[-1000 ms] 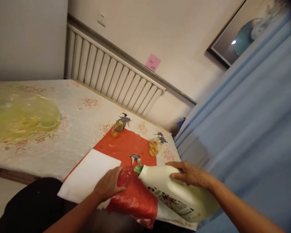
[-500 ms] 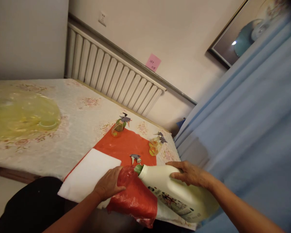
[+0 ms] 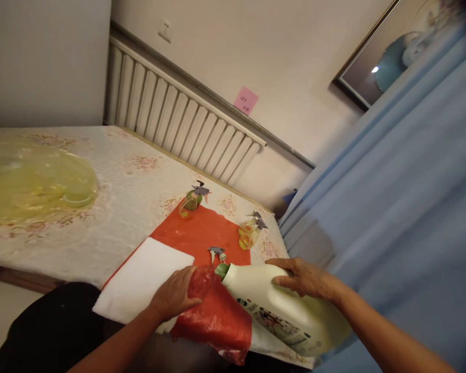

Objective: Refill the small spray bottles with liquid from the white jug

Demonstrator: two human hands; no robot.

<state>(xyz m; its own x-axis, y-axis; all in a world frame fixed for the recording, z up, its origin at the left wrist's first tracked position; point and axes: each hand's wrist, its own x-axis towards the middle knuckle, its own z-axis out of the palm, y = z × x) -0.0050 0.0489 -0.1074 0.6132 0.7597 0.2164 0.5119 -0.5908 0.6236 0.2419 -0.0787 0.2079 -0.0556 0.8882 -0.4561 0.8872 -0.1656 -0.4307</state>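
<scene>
1. Left hand (image 3: 174, 296) grips a red bottle (image 3: 202, 280) on the counter (image 3: 112, 207), near edge.
2. Right hand (image 3: 301, 278) holds a white jug (image 3: 272, 305) tilted, spout (image 3: 221, 270) touching the bottle's mouth.
3. A loose sprayer (image 3: 216, 253) lies just beyond on the red mat (image 3: 198, 233).
4. A white cloth (image 3: 140, 282) lies left.

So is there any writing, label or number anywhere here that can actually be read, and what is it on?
None can be read.
Pink sticky note on the wall: a few handwritten marks, too small and blurred to make out.
Big white jug that the right hand tips: a printed label with a picture and dark marks, its words too blurred to read.
Spray bottles on the table: no label that shows.
</scene>
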